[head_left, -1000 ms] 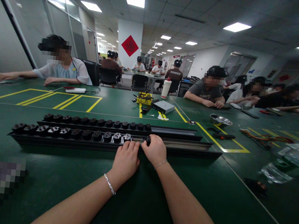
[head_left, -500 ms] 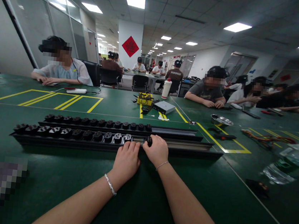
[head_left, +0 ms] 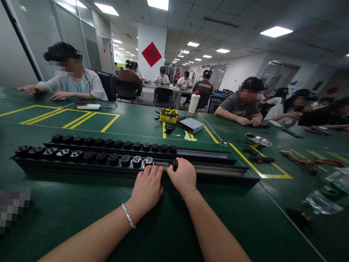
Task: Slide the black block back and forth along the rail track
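Observation:
A long black rail (head_left: 72,167) lies across the table in front of me. Black socket-like modules (head_left: 113,158) line its left part, and a few of them look shiny. My left hand (head_left: 147,185) has its fingers pressed together and hooked over the rail's near edge, just right of the last module in the row. My right hand (head_left: 183,177) pinches a separate black module (head_left: 175,164) in the rail's channel, a gap away from the row. Its lower part is hidden by fingers. Behind runs a second black rail (head_left: 203,154) with a similar row.
The green table (head_left: 93,231) carries a metal bowl (head_left: 258,140), a grey box (head_left: 191,125), a yellow item with black cables (head_left: 169,115), a white bottle (head_left: 194,104) and a clear plastic bottle (head_left: 327,194). Several people sit around, one at far left.
Both my hands and the rails hold the same places. At far left, a person's arm has stretched outward to the left. The view has shifted very slightly.

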`<state>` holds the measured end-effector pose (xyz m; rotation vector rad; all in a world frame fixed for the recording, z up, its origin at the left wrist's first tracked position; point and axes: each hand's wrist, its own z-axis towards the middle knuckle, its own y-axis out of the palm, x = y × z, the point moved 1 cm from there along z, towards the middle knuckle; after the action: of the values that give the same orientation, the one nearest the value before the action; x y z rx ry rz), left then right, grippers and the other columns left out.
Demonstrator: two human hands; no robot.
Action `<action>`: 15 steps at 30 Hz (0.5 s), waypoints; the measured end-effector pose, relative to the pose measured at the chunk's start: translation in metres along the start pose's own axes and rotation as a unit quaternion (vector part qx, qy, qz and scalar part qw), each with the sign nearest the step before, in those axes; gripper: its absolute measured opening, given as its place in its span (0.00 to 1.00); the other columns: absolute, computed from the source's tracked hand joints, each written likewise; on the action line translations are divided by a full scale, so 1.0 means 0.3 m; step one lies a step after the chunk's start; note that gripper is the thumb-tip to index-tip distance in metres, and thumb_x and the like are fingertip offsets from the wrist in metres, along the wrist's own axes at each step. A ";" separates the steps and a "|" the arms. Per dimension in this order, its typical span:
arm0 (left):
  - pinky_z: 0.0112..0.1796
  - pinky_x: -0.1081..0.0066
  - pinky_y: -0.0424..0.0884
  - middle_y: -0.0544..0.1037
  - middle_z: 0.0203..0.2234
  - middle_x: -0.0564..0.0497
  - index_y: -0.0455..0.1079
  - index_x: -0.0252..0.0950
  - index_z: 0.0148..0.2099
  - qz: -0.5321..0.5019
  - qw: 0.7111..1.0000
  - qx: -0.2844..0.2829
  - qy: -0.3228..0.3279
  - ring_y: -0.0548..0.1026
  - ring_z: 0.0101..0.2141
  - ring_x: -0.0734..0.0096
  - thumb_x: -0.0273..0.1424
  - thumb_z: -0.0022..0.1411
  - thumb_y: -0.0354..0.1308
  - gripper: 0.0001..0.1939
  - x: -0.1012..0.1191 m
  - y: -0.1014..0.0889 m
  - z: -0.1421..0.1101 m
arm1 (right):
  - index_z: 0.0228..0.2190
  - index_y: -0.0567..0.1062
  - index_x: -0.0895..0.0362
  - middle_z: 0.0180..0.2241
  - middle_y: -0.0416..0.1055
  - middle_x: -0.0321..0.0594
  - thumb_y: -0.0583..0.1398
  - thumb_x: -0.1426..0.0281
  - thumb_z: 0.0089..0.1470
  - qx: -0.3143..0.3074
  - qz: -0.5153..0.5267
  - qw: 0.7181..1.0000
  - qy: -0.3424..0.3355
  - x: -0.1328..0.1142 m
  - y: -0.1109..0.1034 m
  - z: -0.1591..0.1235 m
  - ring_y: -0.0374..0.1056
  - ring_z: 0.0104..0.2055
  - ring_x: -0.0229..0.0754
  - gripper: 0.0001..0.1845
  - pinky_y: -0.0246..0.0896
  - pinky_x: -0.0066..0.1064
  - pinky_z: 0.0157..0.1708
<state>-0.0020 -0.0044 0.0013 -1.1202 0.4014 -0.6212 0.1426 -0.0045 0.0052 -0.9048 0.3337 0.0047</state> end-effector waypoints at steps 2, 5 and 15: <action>0.43 0.61 0.63 0.69 0.46 0.44 0.59 0.34 0.57 0.001 1.000 -0.003 -0.002 0.62 0.48 0.57 0.29 0.57 0.52 0.25 0.000 -0.001 0.000 | 0.26 0.69 0.56 0.29 0.72 0.42 0.53 0.68 0.47 -0.001 -0.003 1.000 0.001 -0.001 -0.001 0.000 0.66 0.36 0.42 0.06 0.56 0.31 0.40; 0.43 0.62 0.63 0.69 0.46 0.44 0.58 0.35 0.58 0.003 1.000 -0.006 -0.002 0.62 0.48 0.58 0.29 0.57 0.52 0.25 0.002 -0.003 0.000 | 0.26 0.69 0.56 0.29 0.72 0.42 0.53 0.69 0.47 0.000 -0.004 1.000 -0.002 0.000 -0.004 0.001 0.66 0.36 0.42 0.06 0.56 0.31 0.40; 0.43 0.62 0.63 0.68 0.47 0.44 0.58 0.36 0.58 0.002 1.000 -0.009 -0.006 0.62 0.49 0.57 0.29 0.57 0.53 0.25 0.003 -0.003 0.000 | 0.29 0.72 0.56 0.31 0.73 0.42 0.55 0.66 0.48 -0.005 -0.006 1.000 -0.010 0.019 -0.013 -0.001 0.66 0.40 0.44 0.09 0.53 0.34 0.45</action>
<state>-0.0016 -0.0051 0.0023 -1.1403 0.4004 -0.6086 0.1485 -0.0080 0.0066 -0.9161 0.3099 0.0032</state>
